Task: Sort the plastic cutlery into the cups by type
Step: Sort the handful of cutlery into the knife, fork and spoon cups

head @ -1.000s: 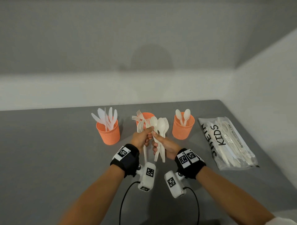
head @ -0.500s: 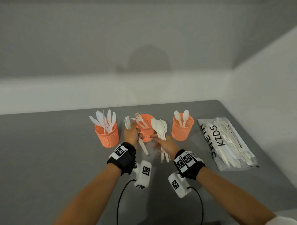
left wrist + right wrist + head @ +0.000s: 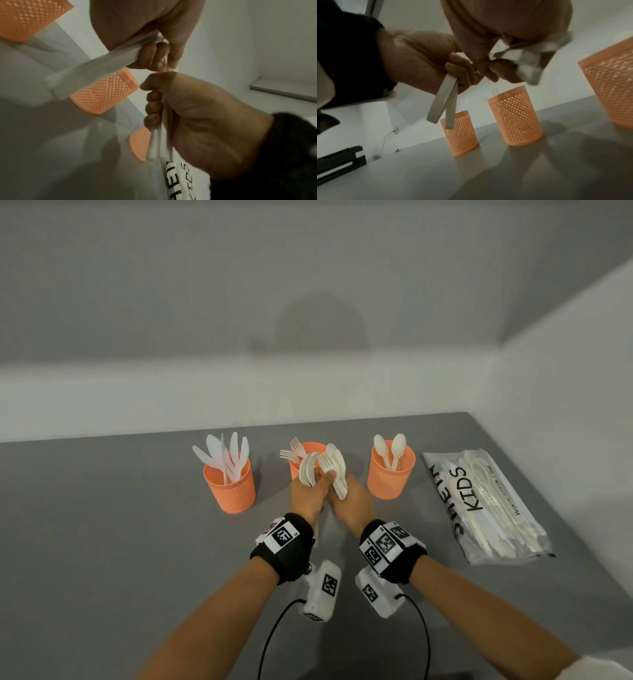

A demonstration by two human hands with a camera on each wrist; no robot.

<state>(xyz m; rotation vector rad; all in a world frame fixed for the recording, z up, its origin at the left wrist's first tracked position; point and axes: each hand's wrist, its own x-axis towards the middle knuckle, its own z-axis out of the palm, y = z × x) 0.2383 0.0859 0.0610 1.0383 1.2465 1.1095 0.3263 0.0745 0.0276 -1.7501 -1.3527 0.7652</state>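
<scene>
Three orange mesh cups stand in a row: the left cup (image 3: 229,491) with knives, the middle cup (image 3: 310,447) with forks, the right cup (image 3: 390,477) with two spoons. In front of the middle cup my hands meet. My left hand (image 3: 323,477) grips two white spoons (image 3: 306,470); their handles (image 3: 443,105) hang below its fist. My right hand (image 3: 342,491) grips a bundle of white cutlery (image 3: 337,463), mostly spoons, whose handles (image 3: 159,142) stick out under its fingers. A fork's tines (image 3: 327,461) show between the bundles; which hand holds it is unclear.
A clear plastic bag (image 3: 486,505) printed "KIDS", with more white cutlery inside, lies on the grey table (image 3: 102,542) right of the spoon cup. A white wall runs along the table's back edge and right edge.
Half a second ago my left hand was apart, to the left, with its spoons. It has swung back right against my right hand's bundle. The right hand stayed near the middle cup.
</scene>
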